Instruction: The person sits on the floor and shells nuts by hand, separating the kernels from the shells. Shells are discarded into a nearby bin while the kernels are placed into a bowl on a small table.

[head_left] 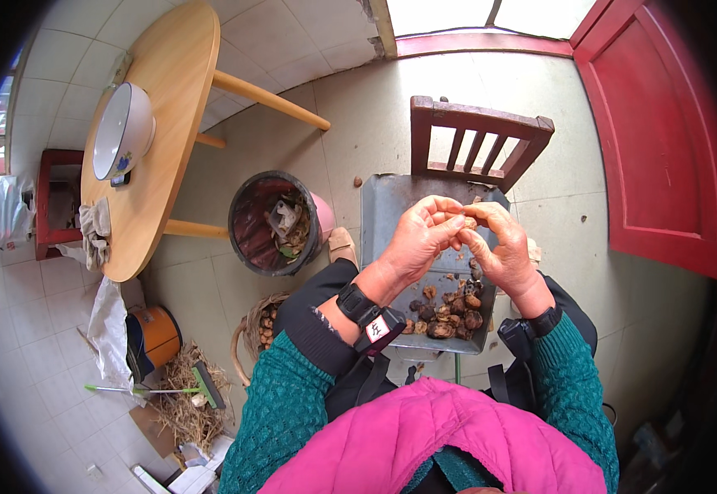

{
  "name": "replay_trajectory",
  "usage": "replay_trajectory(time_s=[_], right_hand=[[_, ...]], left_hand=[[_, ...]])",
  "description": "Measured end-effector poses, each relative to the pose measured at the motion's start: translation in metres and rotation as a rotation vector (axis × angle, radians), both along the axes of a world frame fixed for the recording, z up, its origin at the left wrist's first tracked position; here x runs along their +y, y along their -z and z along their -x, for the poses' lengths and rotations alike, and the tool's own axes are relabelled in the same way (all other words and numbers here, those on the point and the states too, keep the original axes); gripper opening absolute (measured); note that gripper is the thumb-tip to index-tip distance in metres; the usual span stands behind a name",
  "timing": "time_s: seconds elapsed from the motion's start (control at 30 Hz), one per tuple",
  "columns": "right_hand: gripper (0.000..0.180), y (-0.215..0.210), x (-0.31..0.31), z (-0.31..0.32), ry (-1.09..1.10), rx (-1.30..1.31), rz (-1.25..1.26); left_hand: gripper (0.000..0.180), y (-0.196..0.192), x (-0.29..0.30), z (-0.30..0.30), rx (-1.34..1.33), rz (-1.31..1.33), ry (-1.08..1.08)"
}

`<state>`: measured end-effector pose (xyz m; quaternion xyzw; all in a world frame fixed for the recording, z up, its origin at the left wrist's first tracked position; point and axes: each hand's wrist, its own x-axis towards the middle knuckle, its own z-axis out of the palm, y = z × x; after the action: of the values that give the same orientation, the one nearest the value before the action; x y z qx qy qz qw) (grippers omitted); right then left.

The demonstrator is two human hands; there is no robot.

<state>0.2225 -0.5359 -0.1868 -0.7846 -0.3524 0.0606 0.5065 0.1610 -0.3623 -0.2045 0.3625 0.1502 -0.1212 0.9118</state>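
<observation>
My left hand [418,240] and my right hand [503,249] meet above a grey metal tray [380,216]. Between their fingertips is a small light-brown piece that looks like a walnut [469,222]. Both hands are closed in a pinch around it, and the fingers partly cover it. At the near end of the tray lies a heap of walnuts [459,311], some with dark husks, among loose bits. Part of the tray is hidden behind my hands and wrists.
Beyond the tray rises a dark wooden chair back [483,123]. A black-lined bin [247,239] stands to the left, near a wooden table [181,90] with a white bowl [124,132]. By my left leg sits a basket [253,325] of walnuts. A red door [655,132] is at right.
</observation>
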Motion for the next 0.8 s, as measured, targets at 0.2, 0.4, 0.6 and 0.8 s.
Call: replay_trajectory(time_s=[0.2,0.4,0.6,0.8], right_hand=[[0.030,-0.003,0.000,0.000,0.007,0.142,-0.079],[0.024,0.006,0.003,0.006,0.030,0.327,-0.176],[0.020,0.010,-0.002,0.008,0.090,0.546,-0.236],[0.018,0.016,-0.001,0.012,-0.008,0.634,-0.237]], left_hand=[[0.028,0.003,-0.003,0.000,0.046,0.151,0.003],[0.035,0.001,-0.008,-0.002,0.046,0.042,-0.001],[0.055,-0.006,-0.004,-0.002,-0.231,-0.433,0.074],[0.059,0.000,-0.009,0.001,-0.273,-0.234,0.231]])
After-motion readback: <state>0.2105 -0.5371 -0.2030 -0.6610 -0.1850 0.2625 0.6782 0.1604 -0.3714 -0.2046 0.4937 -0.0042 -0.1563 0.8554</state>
